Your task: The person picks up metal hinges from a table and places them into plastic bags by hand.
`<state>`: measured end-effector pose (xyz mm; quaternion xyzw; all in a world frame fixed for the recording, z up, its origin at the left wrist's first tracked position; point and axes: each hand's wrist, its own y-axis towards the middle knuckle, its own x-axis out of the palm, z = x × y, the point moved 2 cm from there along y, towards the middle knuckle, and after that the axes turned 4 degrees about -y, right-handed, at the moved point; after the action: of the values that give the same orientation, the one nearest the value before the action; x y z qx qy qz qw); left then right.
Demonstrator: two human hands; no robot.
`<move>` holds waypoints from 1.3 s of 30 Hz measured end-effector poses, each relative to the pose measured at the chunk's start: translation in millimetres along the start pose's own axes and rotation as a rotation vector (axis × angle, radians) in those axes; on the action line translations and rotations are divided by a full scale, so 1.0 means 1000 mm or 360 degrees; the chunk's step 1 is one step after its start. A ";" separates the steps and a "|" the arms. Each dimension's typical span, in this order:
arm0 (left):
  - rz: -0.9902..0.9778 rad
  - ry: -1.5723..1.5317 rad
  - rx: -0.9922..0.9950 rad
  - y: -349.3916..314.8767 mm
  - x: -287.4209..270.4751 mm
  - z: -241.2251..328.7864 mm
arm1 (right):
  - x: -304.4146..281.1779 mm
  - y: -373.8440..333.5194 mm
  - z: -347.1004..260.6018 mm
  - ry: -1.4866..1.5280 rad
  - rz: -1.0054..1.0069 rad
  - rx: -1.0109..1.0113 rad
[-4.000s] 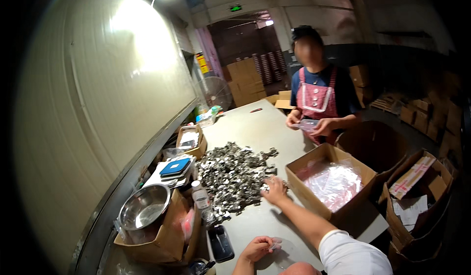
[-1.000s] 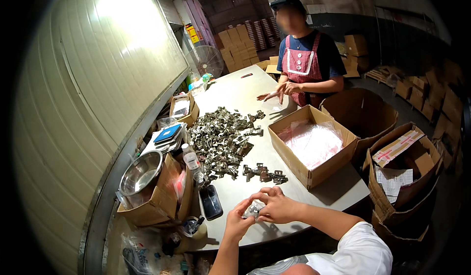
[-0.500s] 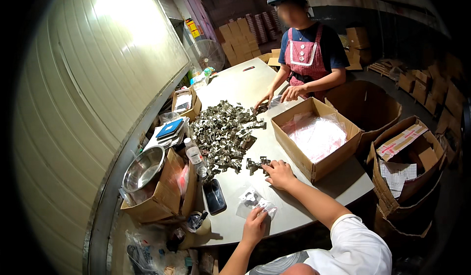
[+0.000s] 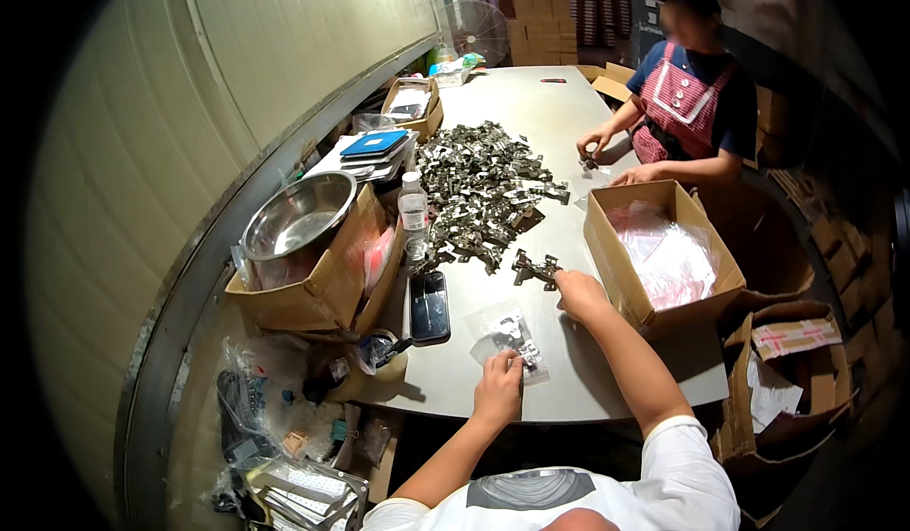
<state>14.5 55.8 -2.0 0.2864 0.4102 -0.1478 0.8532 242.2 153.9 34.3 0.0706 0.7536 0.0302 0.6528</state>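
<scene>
Near the table's front edge lies a clear plastic bag [image 4: 484, 346] with small metal pieces inside. My left hand [image 4: 499, 389] grips its near edge, fingers closed. To the right and farther in, my right hand [image 4: 580, 296] is closed on the near end of metal hinges [image 4: 536, 270], whose exact number I cannot make out. Beyond them spreads a large heap of loose metal hinges [image 4: 483, 185]. Part of my right fingertips is hidden behind the hand.
At right stands a cardboard box [image 4: 654, 318] of clear bags. Left of the heap are a water bottle [image 4: 413, 210], a phone [image 4: 429, 308] and a box holding a steel bowl [image 4: 301, 213]. Across the table, a co-worker in a checked apron [image 4: 684, 95] handles a metal piece.
The view has turned and shifted. My right hand now grips the hinges by their end, where before it rested over them. My left hand stays at the bag.
</scene>
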 end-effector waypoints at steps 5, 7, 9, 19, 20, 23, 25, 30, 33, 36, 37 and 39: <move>0.0046 -0.0107 -0.0043 -0.007 -0.009 -0.001 | -0.077 -0.062 -0.019 0.0495 0.0207 -0.0302; 0.0054 -0.0384 0.0014 -0.011 -0.010 -0.009 | -0.077 -0.079 -0.007 0.0608 0.0294 -0.0437; 0.0097 -0.0483 0.0055 -0.010 -0.011 -0.009 | -0.058 -0.102 0.003 0.0603 0.0265 -0.0511; 0.0157 -0.0616 0.0126 -0.006 -0.011 -0.005 | 0.005 -0.194 -0.020 0.2558 0.0430 0.0385; 0.0152 -0.0628 0.0096 -0.006 -0.012 -0.006 | 0.006 -0.198 -0.021 0.2566 0.0447 0.0397; 0.0180 -0.0627 0.0075 -0.008 -0.012 -0.006 | 0.003 -0.204 -0.035 0.2906 0.0170 0.0304; 0.0224 -0.0615 0.0081 -0.008 -0.013 -0.004 | 0.017 -0.201 -0.036 0.2704 0.0116 0.0326; 0.0223 -0.0461 0.0299 -0.005 -0.015 0.009 | 0.022 -0.204 -0.056 0.1938 0.0235 0.0171; 0.0249 -0.0364 0.0410 -0.003 -0.018 0.014 | 0.021 -0.205 -0.070 0.2016 0.0335 0.0142; 0.0235 -0.0287 0.0494 0.000 -0.022 0.026 | 0.028 -0.202 -0.074 0.2146 0.0412 0.0229; 0.0214 -0.0244 0.0529 -0.001 -0.024 0.030 | 0.026 -0.197 -0.077 0.2205 0.0411 0.0265; 0.0190 -0.0318 0.0539 -0.004 -0.015 0.034 | 0.016 -0.192 -0.082 0.1985 0.0450 0.0241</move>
<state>24.0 31.7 25.3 0.4336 0.2751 -0.1914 0.8364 145.9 -29.4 4.1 0.1844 0.9751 0.0981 0.0749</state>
